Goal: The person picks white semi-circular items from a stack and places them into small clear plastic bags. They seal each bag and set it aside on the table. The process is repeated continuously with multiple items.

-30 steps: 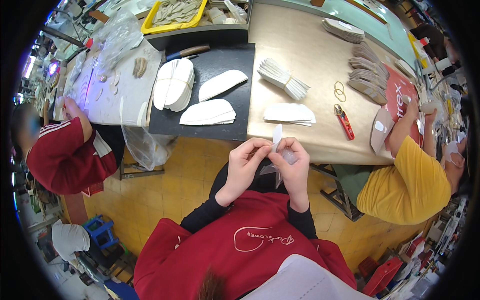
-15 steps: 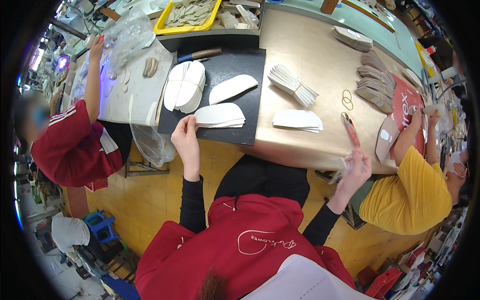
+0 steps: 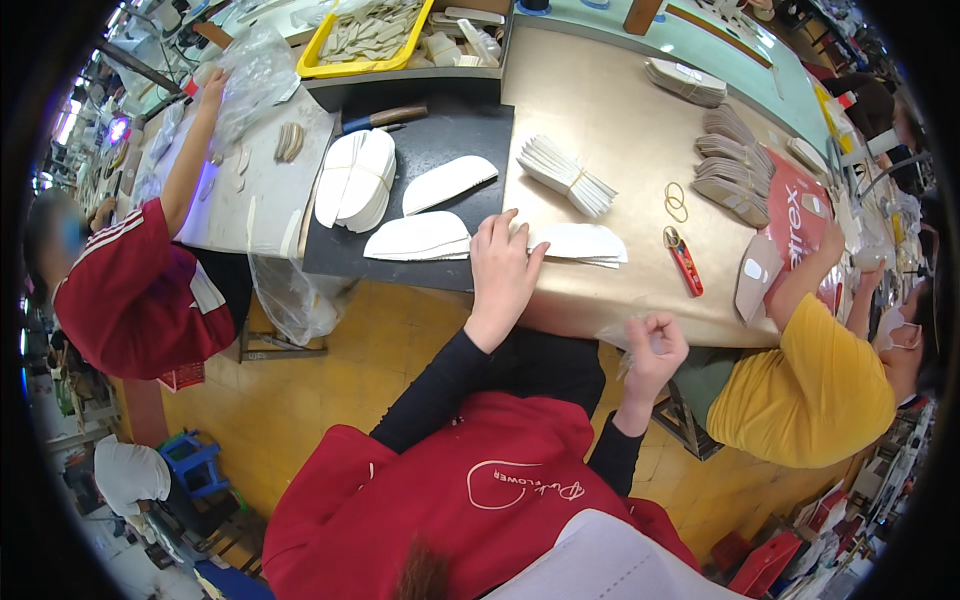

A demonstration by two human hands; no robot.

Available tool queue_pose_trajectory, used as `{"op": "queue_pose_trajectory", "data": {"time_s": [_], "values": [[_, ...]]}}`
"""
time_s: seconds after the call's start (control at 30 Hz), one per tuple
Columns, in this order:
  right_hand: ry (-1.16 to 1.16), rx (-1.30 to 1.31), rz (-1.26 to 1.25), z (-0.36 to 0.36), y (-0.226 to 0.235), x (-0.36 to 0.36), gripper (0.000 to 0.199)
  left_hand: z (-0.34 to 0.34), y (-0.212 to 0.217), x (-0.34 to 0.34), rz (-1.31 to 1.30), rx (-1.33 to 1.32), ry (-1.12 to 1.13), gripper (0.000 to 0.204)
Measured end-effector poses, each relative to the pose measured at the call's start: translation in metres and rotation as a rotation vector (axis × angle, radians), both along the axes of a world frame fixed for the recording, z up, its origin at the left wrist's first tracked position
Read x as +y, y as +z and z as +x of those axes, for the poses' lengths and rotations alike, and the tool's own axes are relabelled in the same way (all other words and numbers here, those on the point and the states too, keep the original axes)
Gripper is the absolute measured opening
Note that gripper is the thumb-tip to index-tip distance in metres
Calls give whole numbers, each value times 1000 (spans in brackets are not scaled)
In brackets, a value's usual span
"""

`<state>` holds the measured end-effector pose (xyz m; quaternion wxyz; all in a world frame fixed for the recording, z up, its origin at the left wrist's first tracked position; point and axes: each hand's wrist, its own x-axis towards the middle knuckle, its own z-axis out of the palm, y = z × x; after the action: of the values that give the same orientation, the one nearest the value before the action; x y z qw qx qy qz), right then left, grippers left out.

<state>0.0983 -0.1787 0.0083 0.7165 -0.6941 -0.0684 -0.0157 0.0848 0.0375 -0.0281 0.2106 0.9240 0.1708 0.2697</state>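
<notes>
My left hand (image 3: 503,268) is open, fingers spread over the table edge between two stacks of white half-oval pieces. Its fingertips reach the near end of the right stack (image 3: 580,243); whether they press on it I cannot tell. The left stack (image 3: 420,238) lies on a black mat (image 3: 420,272), under another white half-oval piece (image 3: 452,184). My right hand (image 3: 655,352) is closed in front of the table edge, with a wisp of clear plastic film (image 3: 614,335) at its fingers. Beyond it lies a red-handled hand tool (image 3: 685,265).
A banded white bundle (image 3: 357,180) and a wooden-handled tool (image 3: 385,118) lie on the mat. Rubber bands (image 3: 676,202), a banded bundle of strips (image 3: 568,178) and beige stacks (image 3: 735,165) are on the gold table. A yellow tray (image 3: 360,65) stands behind. Co-workers sit on both sides.
My left hand has let go of the left white stack and moved right toward the other stack. My right hand has drawn back from beside the red tool toward me.
</notes>
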Motion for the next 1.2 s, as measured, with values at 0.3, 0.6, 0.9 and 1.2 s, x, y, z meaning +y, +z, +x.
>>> {"op": "queue_pose_trajectory", "data": {"time_s": [0.3, 0.6, 0.9, 1.2], "values": [[326, -133, -164, -4, 24, 21, 13, -7, 7, -10, -682, -175, -73, 19], [279, -474, -411, -5, 30, 66, 15, -50, 50, -28, -1643, -189, -130, 30], [115, -788, -583, -4, 29, 74, 22, -70, 76, -37, -1455, -134, -286, 70], [148, -913, -614, -1, 33, 75, 23, -79, 92, -34, -1324, -22, -316, 74]]}}
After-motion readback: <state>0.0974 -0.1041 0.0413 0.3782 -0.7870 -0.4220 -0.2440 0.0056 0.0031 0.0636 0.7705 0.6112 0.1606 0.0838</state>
